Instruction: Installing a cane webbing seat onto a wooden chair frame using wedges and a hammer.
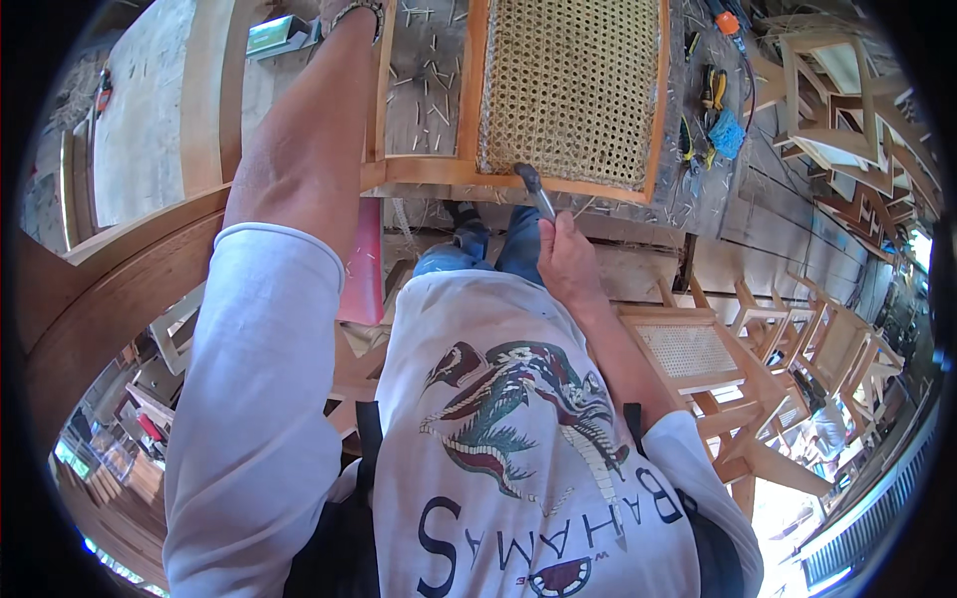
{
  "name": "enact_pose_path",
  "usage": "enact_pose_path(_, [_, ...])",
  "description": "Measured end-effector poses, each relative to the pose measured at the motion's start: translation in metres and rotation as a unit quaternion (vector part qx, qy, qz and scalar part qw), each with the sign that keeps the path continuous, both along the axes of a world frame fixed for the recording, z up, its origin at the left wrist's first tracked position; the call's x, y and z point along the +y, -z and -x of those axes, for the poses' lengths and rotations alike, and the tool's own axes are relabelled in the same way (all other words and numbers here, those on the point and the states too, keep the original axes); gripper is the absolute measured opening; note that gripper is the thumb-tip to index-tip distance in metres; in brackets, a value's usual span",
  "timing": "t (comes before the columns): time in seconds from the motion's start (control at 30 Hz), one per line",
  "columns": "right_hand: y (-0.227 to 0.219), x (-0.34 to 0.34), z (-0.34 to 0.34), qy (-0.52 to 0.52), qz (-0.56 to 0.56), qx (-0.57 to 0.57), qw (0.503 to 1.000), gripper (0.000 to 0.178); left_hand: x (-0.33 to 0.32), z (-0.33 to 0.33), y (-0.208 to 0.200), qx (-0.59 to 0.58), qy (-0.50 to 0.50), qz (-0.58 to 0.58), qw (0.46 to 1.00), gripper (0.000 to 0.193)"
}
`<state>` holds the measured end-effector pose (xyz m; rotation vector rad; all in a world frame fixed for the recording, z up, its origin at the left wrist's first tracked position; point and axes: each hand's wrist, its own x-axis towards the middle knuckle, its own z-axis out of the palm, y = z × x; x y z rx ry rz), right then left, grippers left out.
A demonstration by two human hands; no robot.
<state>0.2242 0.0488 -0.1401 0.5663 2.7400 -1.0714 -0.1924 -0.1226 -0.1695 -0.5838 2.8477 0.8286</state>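
Observation:
My right hand (571,257) is closed round the handle of a hammer (533,187). The hammer's dark head rests at or just over the near edge of a woven cane panel (573,85); whether it touches cannot be told. A light-brown wooden frame (429,169) surrounds that panel. My left arm reaches far forward, and only a sliver of my left hand (332,8) shows beyond a wrist bracelet at the top edge. Its fingers are cut off from view. Nearest to it lies a green and white box (279,36).
Small wooden pegs (434,95) lie scattered on the worktable. Pliers (713,88), a blue bundle of cord (727,134) and an orange-tipped tool (728,22) lie right of the panel. Wooden chair frames (688,349) stand at the right. A curved wooden piece (130,269) is at left.

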Motion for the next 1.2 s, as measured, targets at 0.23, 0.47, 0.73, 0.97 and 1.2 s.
enact_pose_path(0.23, [-0.008,-0.006,0.006,0.005,0.022,0.003,1.000,0.028,0.000,0.000,-0.001,-0.003,0.010,-0.001,1.000,0.091])
enact_pose_path(0.47, [-0.011,-0.017,0.012,0.025,0.018,-0.033,0.999,0.030,0.003,-0.002,-0.004,-0.005,0.018,-0.002,1.000,0.093])
enact_pose_path(0.73, [-0.015,-0.029,0.018,0.000,0.014,-0.011,1.000,0.029,0.004,0.003,-0.005,-0.001,0.028,0.002,1.000,0.096])
enact_pose_path(0.97, [-0.015,-0.025,0.015,-0.006,0.002,-0.061,0.998,0.030,0.011,0.016,0.000,0.007,0.030,0.012,0.999,0.098])
enact_pose_path(1.2, [-0.013,0.019,-0.034,0.167,0.059,-0.026,0.984,0.031,0.017,0.026,0.006,0.006,0.028,0.017,0.999,0.101])
